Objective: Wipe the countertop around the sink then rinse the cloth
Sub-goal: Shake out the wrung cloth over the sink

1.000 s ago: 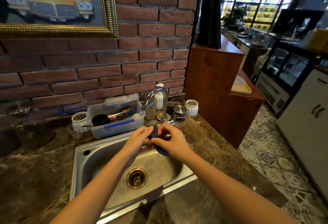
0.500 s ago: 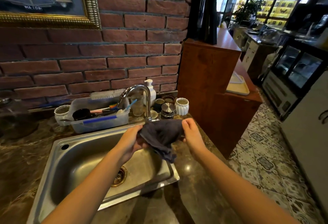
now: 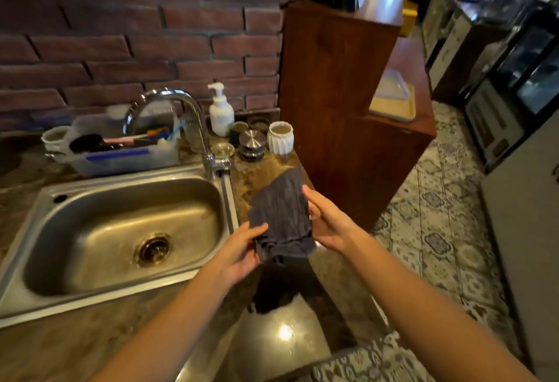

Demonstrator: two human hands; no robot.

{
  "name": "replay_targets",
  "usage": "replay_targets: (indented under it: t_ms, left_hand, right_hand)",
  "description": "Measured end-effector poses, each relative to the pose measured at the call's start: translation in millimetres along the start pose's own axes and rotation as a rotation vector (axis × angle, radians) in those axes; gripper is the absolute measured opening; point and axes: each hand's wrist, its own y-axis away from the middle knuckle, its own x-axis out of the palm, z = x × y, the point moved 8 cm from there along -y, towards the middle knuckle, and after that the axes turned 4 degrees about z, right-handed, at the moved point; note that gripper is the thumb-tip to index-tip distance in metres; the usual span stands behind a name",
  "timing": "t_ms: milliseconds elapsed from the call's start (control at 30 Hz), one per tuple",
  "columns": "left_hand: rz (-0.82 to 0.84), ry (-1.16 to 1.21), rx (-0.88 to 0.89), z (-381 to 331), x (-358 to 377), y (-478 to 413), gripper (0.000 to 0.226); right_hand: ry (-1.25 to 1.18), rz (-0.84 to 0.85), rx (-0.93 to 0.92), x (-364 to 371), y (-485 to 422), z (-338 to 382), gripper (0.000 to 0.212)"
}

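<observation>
A dark grey cloth is spread out flat between my two hands, above the brown marble countertop just right of the steel sink. My left hand pinches its lower left corner. My right hand grips its right edge. The chrome faucet arches over the back of the sink, and no water runs from it. The cloth casts a dark shadow on the counter below it.
Behind the sink stand a plastic tub of brushes, a white soap pump bottle, a steel drain stopper and a white ribbed cup. A wooden cabinet rises at the counter's right end. Patterned floor tiles lie to the right.
The cloth was bunched in both hands over the sink; it has been opened out and carried right, over the countertop. The view has shifted right and down.
</observation>
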Motion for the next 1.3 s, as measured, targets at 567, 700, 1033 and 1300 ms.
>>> replay_targets:
  t_ms: [567,700,1033,1300]
  left_hand:
    - [-0.205,-0.790,-0.072,178.6,-35.1,1.4,0.042]
    - [-0.160,-0.999,-0.060,190.6,-26.0,2.6,0.048]
    - [0.239,-2.228,0.316,191.5,40.4,-4.2,0.081]
    - [0.638,-2.388,0.221,177.5,-7.0,-30.7,0.103]
  right_hand:
    - [0.653,-0.211,0.085,-180.2,84.3,-104.2,0.056]
    - [0.950,-0.305,0.038,-185.6,94.5,-102.2,0.058]
    - [1.926,-0.093,0.020,-161.4,94.3,-126.3,0.063]
    - [1.833,-0.239,0.223,-164.1,99.0,-144.4,0.084]
